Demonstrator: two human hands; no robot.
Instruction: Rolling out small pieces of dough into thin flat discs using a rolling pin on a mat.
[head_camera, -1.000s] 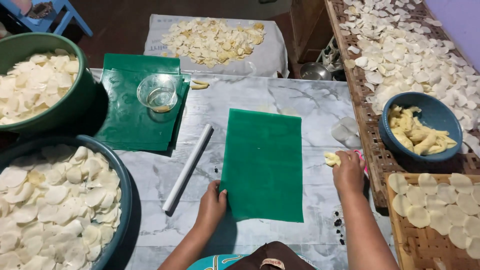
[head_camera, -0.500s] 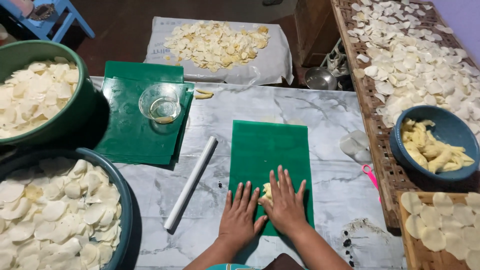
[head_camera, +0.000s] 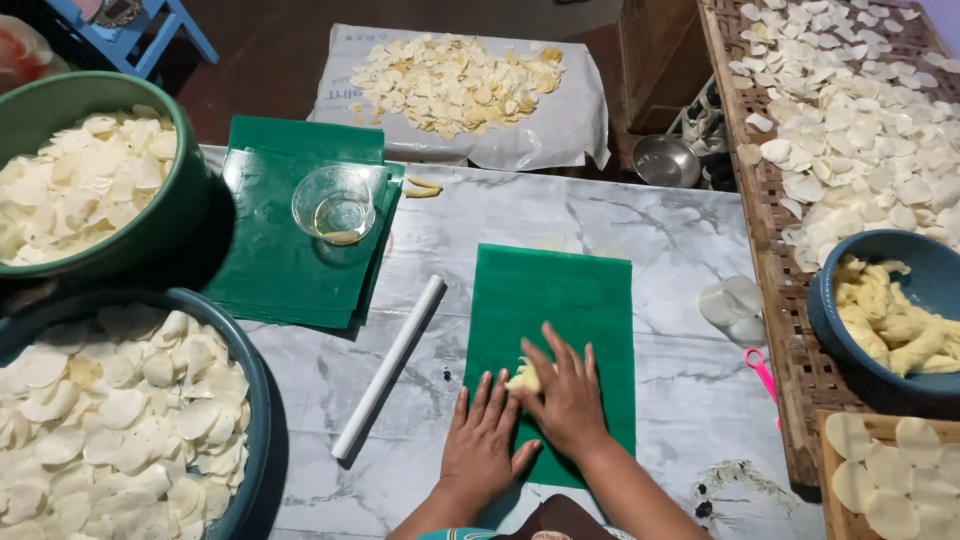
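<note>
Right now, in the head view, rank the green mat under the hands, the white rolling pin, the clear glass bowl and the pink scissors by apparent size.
1. green mat
2. white rolling pin
3. clear glass bowl
4. pink scissors, partly hidden at the table edge

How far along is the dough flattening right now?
Done: many flat discs fill the basin, the green bowl and the drying rack. In hand: left hand and right hand press a dough lump on the green sheet. Left: the blue bowl holds more dough pieces; the white roller lies untouched.
</note>
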